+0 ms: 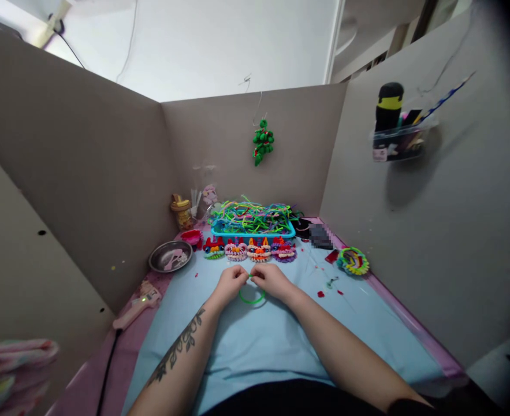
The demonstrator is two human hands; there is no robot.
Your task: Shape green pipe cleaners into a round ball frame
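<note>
Both hands meet over the middle of the blue cloth (237, 346), fingertips almost touching. My left hand (233, 282) pinches one side of a bright green pipe cleaner (251, 301). Opposite it, my right hand (271, 279) pinches the same pipe cleaner close by. The pipe cleaner hangs below the fingers in a round loop. Just beyond the hands stands a row of several fuzzy animal-like heads, among them a green and red one (213, 248), an orange and white one (259, 251) and a purple and red one (283, 251).
Behind the heads, a blue tray (255, 237) overflows with colourful pipe cleaners. At left are a metal bowl (170, 256) and a pink glue gun (138, 307). A round yellow-green fuzzy piece (353, 262) lies at right, near red scraps (321, 294). Grey partitions (246, 133) enclose the table.
</note>
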